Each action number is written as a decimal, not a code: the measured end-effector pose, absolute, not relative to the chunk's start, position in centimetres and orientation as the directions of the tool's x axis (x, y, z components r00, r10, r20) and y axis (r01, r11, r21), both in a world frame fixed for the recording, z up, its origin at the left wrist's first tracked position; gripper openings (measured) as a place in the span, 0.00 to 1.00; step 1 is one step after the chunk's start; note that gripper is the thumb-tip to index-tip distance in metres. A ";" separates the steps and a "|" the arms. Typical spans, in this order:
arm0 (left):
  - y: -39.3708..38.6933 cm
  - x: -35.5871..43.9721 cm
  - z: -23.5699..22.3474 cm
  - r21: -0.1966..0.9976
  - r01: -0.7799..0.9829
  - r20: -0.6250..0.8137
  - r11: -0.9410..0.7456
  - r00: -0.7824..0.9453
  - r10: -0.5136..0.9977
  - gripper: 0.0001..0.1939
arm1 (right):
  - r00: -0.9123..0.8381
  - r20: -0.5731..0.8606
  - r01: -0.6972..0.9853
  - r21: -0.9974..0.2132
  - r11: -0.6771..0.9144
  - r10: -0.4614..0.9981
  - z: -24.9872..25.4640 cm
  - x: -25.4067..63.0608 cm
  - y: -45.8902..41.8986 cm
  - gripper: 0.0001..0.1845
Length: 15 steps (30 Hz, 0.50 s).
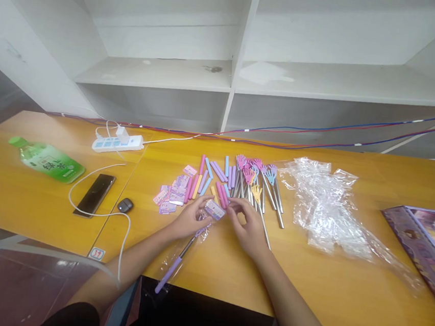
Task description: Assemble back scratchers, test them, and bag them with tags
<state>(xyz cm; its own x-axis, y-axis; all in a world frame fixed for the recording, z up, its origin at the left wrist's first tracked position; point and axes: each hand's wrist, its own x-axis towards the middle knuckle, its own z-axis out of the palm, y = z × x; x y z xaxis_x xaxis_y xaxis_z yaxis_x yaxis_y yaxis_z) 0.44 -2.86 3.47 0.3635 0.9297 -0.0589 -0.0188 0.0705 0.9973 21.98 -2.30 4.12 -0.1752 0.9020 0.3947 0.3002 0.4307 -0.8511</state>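
My left hand (190,219) is closed around the top of a clear plastic bag (165,265). Inside it lies a telescopic back scratcher with a purple handle (169,275), slanting down past the table's front edge. A small printed card (215,210) shows at the bag's mouth, by my left fingers. Thumb and forefinger of my right hand (247,227) pinch at the bag's edge, just right of the card. Beyond my hands lie loose coloured handle tubes (219,171) and several back scratchers with hand-shaped heads (256,179). Printed cards (172,194) are piled to the left.
Clear plastic bags (328,209) are heaped on the right, beside a purple box (420,249). A green tea bottle (46,160), a phone (94,195), an earbud case (125,205) and a power strip (117,143) occupy the left. White shelving (164,76) stands behind the table.
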 end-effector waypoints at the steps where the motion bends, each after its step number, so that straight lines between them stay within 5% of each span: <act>1: -2.8 0.4 3.3 0.998 -0.003 -0.060 0.066 0.358 0.932 0.29 | -0.203 0.414 0.311 -0.832 0.460 0.887 4.4 22.0 -2.4 0.10; 15: -2.6 0.3 2.5 0.993 0.073 -0.111 0.095 0.258 0.960 0.28 | -0.404 0.445 0.382 -0.712 0.589 0.799 2.9 21.3 -2.5 0.10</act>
<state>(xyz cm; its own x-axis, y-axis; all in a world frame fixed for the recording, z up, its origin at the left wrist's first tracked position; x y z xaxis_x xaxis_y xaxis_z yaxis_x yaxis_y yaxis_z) 0.30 -2.58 2.52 0.2579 0.9598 -0.1109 0.0725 0.0952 0.9928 21.28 -2.53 2.85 -0.4043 0.7992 0.4448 0.3815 0.5893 -0.7121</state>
